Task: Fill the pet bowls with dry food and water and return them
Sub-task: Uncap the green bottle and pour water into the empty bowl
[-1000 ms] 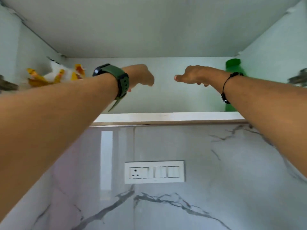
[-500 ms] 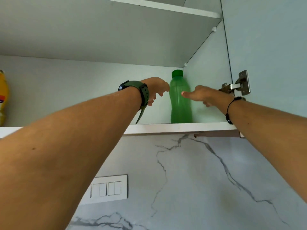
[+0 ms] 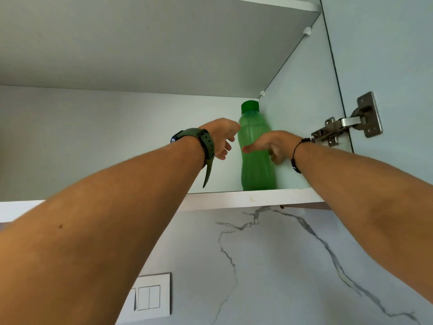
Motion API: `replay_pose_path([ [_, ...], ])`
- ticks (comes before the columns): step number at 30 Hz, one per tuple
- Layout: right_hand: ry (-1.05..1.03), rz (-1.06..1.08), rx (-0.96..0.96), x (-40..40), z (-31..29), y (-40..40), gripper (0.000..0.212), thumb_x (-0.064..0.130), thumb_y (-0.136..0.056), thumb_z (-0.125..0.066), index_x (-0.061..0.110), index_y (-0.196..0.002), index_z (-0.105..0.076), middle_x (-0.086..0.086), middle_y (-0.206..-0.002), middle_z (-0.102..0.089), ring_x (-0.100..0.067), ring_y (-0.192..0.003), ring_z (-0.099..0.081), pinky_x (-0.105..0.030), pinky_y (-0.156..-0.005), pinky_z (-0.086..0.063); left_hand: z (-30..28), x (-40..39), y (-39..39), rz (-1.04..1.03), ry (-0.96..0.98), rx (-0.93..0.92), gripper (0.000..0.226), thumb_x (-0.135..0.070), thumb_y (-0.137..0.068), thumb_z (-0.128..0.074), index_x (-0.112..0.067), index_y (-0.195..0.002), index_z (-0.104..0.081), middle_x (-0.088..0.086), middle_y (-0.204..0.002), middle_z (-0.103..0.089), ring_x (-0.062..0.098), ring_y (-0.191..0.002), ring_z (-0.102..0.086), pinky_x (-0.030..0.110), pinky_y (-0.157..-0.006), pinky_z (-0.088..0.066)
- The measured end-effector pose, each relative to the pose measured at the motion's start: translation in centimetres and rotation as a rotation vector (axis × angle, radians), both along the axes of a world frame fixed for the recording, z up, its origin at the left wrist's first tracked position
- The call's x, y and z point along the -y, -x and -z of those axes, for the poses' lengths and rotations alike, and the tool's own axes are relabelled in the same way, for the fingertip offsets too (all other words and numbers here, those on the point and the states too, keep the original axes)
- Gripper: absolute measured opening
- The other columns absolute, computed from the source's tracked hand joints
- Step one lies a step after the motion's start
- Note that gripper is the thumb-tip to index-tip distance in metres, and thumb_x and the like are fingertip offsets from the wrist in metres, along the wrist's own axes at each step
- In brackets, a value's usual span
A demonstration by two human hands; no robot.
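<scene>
You have one green bottle (image 3: 256,158) with one green cap (image 3: 250,106) standing on one white shelf (image 3: 253,198). You have two hands up there: one left hand (image 3: 222,139) and one right hand (image 3: 271,144). You wear one green watch (image 3: 201,143) and one black beaded bracelet (image 3: 296,156). One metal hinge (image 3: 346,127) shows on the cabinet side. Two small white shelf pegs (image 3: 307,31) sit on that side panel. One white switch plate (image 3: 150,296) is on the marbled wall.
</scene>
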State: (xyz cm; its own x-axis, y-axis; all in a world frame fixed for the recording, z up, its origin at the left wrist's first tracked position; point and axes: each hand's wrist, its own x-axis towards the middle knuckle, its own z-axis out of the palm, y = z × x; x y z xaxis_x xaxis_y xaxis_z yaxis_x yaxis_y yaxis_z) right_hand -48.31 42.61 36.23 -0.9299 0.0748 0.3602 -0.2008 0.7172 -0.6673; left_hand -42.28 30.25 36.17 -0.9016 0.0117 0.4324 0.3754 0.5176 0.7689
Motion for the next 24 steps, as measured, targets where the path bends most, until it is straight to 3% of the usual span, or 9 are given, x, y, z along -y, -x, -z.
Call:
replay_pose_path([
  [2, 0.065, -0.001, 0.04, 0.0, 0.0, 1.1, 0.089, 0.035, -0.087, -0.063, 0.001, -0.148, -0.008, -0.021, -0.156, -0.011, -0.036, -0.142, -0.019, -0.045, -0.113, -0.025, 0.4, 0.2, 0.8, -0.013, -0.011, 0.016, 0.043, -0.025, -0.102, -0.033, 0.004, -0.131, -0.043, 0.023, -0.136, -0.046, 0.036, -0.126, -0.044, 0.044, -0.101, -0.04],
  [4, 0.086, 0.019, 0.019, -0.1, -0.1, 1.5, 0.082, 0.032, -0.086, -0.066, 0.002, -0.146, -0.019, -0.019, -0.151, -0.025, -0.033, -0.133, -0.034, -0.037, -0.102, -0.035, 0.8, 0.5, 1.4, -0.027, -0.027, 0.041, 0.04, -0.02, -0.101, -0.031, 0.005, -0.13, -0.044, 0.023, -0.136, -0.046, 0.037, -0.126, -0.044, 0.044, -0.102, -0.04],
  [7, 0.14, 0.009, -0.003, -0.2, 0.2, 1.1, 0.067, 0.032, -0.086, -0.065, 0.002, -0.138, -0.033, -0.013, -0.124, -0.047, -0.025, -0.105, -0.046, -0.032, -0.083, -0.036, 1.2, 0.7, 1.7, -0.032, -0.056, 0.068, 0.04, -0.018, -0.101, -0.032, 0.006, -0.131, -0.044, 0.024, -0.138, -0.045, 0.037, -0.128, -0.043, 0.045, -0.106, -0.039],
  [10, 0.219, -0.025, 0.007, -0.2, 0.5, 0.3, 0.08, 0.039, -0.076, -0.073, 0.008, -0.139, -0.034, -0.012, -0.126, -0.049, -0.026, -0.114, -0.048, -0.036, -0.09, -0.041, 1.1, 0.2, 0.7, 0.0, -0.089, 0.059, 0.042, -0.016, -0.101, -0.032, 0.006, -0.136, -0.037, 0.024, -0.143, -0.04, 0.036, -0.134, -0.038, 0.045, -0.109, -0.035],
  [12, 0.297, -0.084, 0.005, -0.1, 0.7, -0.3, 0.077, 0.038, -0.07, -0.077, 0.009, -0.133, -0.042, -0.01, -0.113, -0.057, -0.025, -0.105, -0.055, -0.035, -0.089, -0.046, 1.0, 0.0, -0.3, 0.028, -0.121, 0.042, 0.044, -0.016, -0.101, -0.033, 0.004, -0.14, -0.032, 0.023, -0.146, -0.035, 0.034, -0.136, -0.035, 0.045, -0.11, -0.032],
  [15, 0.383, -0.147, -0.021, 0.0, 1.1, -1.8, 0.081, 0.036, -0.064, -0.079, 0.009, -0.132, -0.044, -0.013, -0.121, -0.06, -0.028, -0.108, -0.06, -0.043, -0.093, -0.05, 0.9, -0.3, -2.3, 0.076, -0.157, 0.013, 0.047, -0.019, -0.101, -0.035, 0.003, -0.143, -0.027, 0.022, -0.15, -0.029, 0.034, -0.138, -0.031, 0.046, -0.113, -0.028],
  [17, 0.41, -0.172, -0.08, 0.2, 1.6, -3.6, 0.086, 0.037, -0.057, -0.081, 0.009, -0.13, -0.045, -0.012, -0.122, -0.06, -0.029, -0.107, -0.06, -0.044, -0.091, -0.051, 1.0, -0.2, -3.9, 0.104, -0.165, -0.012, 0.049, -0.021, -0.101, -0.037, 0.002, -0.144, -0.026, 0.022, -0.151, -0.028, 0.035, -0.138, -0.031, 0.048, -0.113, -0.027],
  [20, 0.443, -0.205, -0.197, 0.5, 2.2, -6.9, 0.068, 0.033, -0.059, -0.081, 0.01, -0.117, -0.054, -0.01, -0.105, -0.067, -0.025, -0.09, -0.067, -0.037, -0.076, -0.057, 0.8, 0.2, -6.1, 0.178, -0.168, -0.062, 0.051, -0.024, -0.1, -0.041, -0.001, -0.144, -0.026, 0.019, -0.151, -0.027, 0.037, -0.137, -0.031, 0.05, -0.113, -0.028],
  [24, 0.409, -0.163, -0.316, 1.1, 3.0, -11.8, 0.07, 0.044, -0.049, -0.079, 0.015, -0.109, -0.059, -0.006, -0.099, -0.07, -0.023, -0.086, -0.069, -0.036, -0.077, -0.058, 1.1, 0.7, -9.4, 0.256, -0.175, -0.098, 0.055, -0.034, -0.099, -0.043, -0.005, -0.143, -0.029, 0.015, -0.149, -0.033, 0.033, -0.134, -0.037, 0.045, -0.109, -0.036],
])
